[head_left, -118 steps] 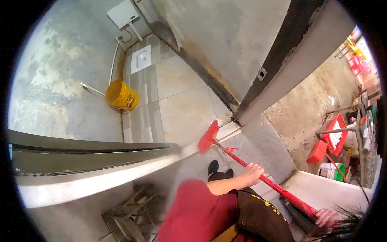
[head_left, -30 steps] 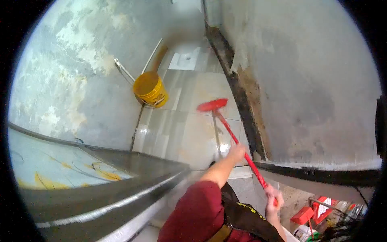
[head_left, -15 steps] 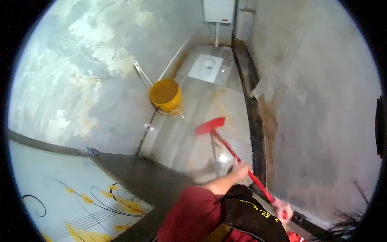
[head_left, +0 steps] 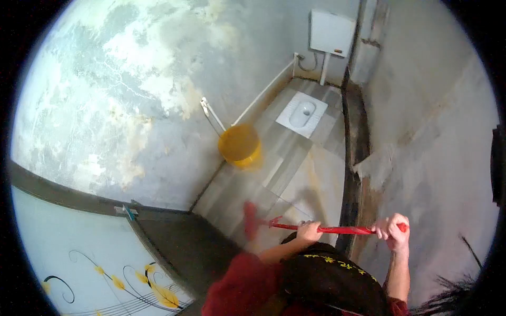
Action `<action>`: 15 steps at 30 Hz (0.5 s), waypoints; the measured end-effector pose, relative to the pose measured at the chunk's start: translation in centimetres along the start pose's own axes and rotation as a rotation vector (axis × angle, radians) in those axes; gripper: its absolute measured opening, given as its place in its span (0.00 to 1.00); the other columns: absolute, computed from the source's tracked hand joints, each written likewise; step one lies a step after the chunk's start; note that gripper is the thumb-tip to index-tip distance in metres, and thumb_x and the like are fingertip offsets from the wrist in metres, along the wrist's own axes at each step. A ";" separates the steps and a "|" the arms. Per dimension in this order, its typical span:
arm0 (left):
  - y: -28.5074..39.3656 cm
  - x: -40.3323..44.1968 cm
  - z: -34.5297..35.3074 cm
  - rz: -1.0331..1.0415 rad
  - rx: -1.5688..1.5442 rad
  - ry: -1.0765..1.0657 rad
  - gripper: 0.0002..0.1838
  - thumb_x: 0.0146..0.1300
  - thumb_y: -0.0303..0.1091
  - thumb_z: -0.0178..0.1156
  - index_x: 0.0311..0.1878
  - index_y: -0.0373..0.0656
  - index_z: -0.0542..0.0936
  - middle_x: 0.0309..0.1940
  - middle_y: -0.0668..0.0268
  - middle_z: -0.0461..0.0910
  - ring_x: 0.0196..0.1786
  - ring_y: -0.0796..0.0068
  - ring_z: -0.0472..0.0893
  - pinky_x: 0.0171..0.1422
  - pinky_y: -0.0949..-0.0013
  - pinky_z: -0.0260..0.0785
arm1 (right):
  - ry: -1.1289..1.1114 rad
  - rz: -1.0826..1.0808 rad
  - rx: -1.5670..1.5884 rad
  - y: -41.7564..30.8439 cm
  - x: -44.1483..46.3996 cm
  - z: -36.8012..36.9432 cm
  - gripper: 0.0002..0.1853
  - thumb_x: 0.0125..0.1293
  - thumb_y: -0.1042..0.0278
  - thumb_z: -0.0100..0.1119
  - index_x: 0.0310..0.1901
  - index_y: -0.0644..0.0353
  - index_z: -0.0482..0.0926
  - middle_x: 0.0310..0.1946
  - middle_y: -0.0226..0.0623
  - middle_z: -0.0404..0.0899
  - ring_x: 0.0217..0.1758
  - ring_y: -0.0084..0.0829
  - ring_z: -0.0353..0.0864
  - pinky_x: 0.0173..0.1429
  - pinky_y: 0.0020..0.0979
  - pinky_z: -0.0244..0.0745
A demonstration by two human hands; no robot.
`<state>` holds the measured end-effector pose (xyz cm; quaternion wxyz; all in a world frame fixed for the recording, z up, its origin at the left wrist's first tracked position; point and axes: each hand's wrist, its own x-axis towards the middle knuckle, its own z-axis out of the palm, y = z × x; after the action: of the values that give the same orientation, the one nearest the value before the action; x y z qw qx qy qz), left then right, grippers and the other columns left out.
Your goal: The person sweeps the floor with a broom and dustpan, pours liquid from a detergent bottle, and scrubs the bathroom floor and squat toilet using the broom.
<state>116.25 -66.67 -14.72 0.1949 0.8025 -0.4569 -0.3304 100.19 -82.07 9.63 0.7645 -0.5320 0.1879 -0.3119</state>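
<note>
A red long-handled floor brush (head_left: 345, 230) lies almost level across my front, its handle in both fists. My left hand (head_left: 309, 232) is closed around the middle of the handle. Farther right, my right hand (head_left: 392, 230) grips the handle's end. The red brush head (head_left: 250, 221) is to the left, smeared by motion, over the tiled floor (head_left: 266, 203); whether it touches the tiles I cannot tell. Beyond it, a yellow bucket (head_left: 240, 146) stands against the left wall, its contents blurred.
A white squat toilet (head_left: 302, 114) is set in the floor at the far end, below a wall-mounted cistern (head_left: 332, 32). White pipes (head_left: 263, 92) run along the left wall (head_left: 126, 95). At lower left is a glass door panel (head_left: 95, 237) with yellow leaves. A rough wall (head_left: 427, 158) rises on the right.
The brush has swung from slanting forward to nearly level, its head moving left and nearer. My right hand has risen with the handle's end. The view has shifted, moving the bucket and toilet rightward and down.
</note>
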 end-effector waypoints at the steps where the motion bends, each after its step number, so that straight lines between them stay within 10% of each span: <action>1: 0.1 1.4 -1.3 -0.006 0.001 0.016 0.15 0.56 0.49 0.55 0.31 0.46 0.77 0.32 0.59 0.79 0.41 0.55 0.77 0.49 0.50 0.61 | -0.074 -0.014 -0.043 0.3 2.7 0.6 0.17 0.58 0.62 0.60 0.19 0.55 0.62 0.11 0.33 0.66 0.15 0.29 0.67 0.34 0.40 0.72; 9: 0.6 22.9 -13.4 0.177 -0.161 0.616 0.15 0.56 0.46 0.59 0.24 0.44 0.76 0.26 0.62 0.77 0.37 0.56 0.76 0.49 0.52 0.56 | -0.339 -0.255 -0.403 -0.6 19.9 4.9 0.17 0.60 0.65 0.58 0.19 0.58 0.63 0.17 0.34 0.69 0.19 0.29 0.69 0.32 0.38 0.69; 15: 2.0 36.3 -25.9 0.276 -0.121 0.434 0.12 0.57 0.44 0.56 0.29 0.45 0.78 0.32 0.64 0.78 0.43 0.60 0.76 0.54 0.49 0.55 | -0.164 -0.417 -0.349 -1.7 34.0 2.6 0.15 0.64 0.62 0.53 0.23 0.56 0.62 0.14 0.31 0.65 0.19 0.28 0.66 0.39 0.40 0.70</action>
<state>146.62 -98.69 -8.05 0.3793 0.7717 -0.4888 -0.1474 126.30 -103.72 13.66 0.5933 -0.7063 0.0629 -0.3811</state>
